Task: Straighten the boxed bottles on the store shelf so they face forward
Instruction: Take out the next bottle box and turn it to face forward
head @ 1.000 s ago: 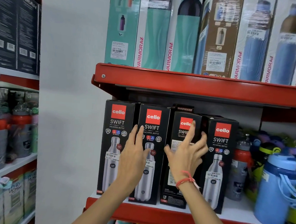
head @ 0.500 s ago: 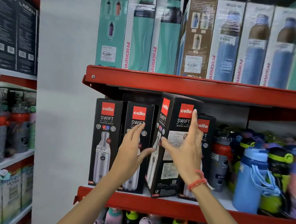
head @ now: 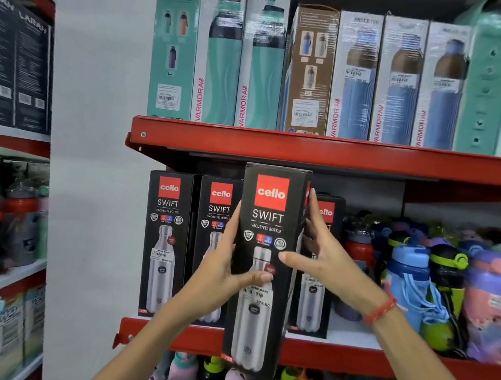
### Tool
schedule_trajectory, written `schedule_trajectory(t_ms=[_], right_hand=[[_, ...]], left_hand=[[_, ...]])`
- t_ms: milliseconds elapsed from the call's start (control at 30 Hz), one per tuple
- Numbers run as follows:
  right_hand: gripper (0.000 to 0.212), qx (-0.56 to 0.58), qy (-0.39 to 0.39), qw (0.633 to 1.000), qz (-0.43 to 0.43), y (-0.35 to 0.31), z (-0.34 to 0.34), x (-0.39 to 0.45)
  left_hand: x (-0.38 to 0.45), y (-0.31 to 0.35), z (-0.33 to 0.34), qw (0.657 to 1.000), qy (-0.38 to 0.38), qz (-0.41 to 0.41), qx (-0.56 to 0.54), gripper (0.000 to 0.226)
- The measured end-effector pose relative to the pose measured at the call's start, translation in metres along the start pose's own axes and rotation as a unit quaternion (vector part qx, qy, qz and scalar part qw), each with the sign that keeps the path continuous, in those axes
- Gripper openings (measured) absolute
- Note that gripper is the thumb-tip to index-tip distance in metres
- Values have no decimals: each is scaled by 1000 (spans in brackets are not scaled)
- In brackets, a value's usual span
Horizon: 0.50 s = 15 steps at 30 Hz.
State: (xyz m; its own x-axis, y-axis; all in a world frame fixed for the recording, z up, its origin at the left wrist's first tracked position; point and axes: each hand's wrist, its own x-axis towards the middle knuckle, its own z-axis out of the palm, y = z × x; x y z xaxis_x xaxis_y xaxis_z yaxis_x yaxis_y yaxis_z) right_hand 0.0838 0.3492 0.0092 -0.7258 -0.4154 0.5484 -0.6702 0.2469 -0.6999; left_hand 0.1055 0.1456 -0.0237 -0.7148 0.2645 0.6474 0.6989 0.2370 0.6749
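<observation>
A black Cello Swift bottle box [head: 268,220] is out in front of the red middle shelf [head: 350,355], upright with its front face toward me, its bottom below the shelf edge. My left hand [head: 222,272] grips its left side, thumb across the front. My right hand [head: 323,254] holds its right side, fingers up along the edge and thumb on the front. Three more Cello boxes stand on the shelf facing forward: the far left box [head: 165,243], the second box [head: 216,217] partly behind my left hand, and the right box [head: 318,298] behind my right hand.
Loose coloured bottles [head: 414,284] crowd the shelf's right part. The upper red shelf [head: 305,149] sits just above the held box and carries tall Varmora boxes [head: 223,57]. A white wall panel [head: 98,149] stands to the left, with another shelving unit [head: 11,202] beyond.
The third box, angled with its side panel showing, has been pulled off the shelf and turned to face me. My left hand moved from the second box onto it.
</observation>
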Motion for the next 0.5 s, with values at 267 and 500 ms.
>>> schedule_trajectory(t_ms=[267,500], right_hand=[[115,-83,46,995,34,20,2,45],[107,-82,106,990,50,52,7,66]], left_hand=[[38,-34,23,983,89,-25,158,105],[65,-53,29,973,87,-62,202,104]])
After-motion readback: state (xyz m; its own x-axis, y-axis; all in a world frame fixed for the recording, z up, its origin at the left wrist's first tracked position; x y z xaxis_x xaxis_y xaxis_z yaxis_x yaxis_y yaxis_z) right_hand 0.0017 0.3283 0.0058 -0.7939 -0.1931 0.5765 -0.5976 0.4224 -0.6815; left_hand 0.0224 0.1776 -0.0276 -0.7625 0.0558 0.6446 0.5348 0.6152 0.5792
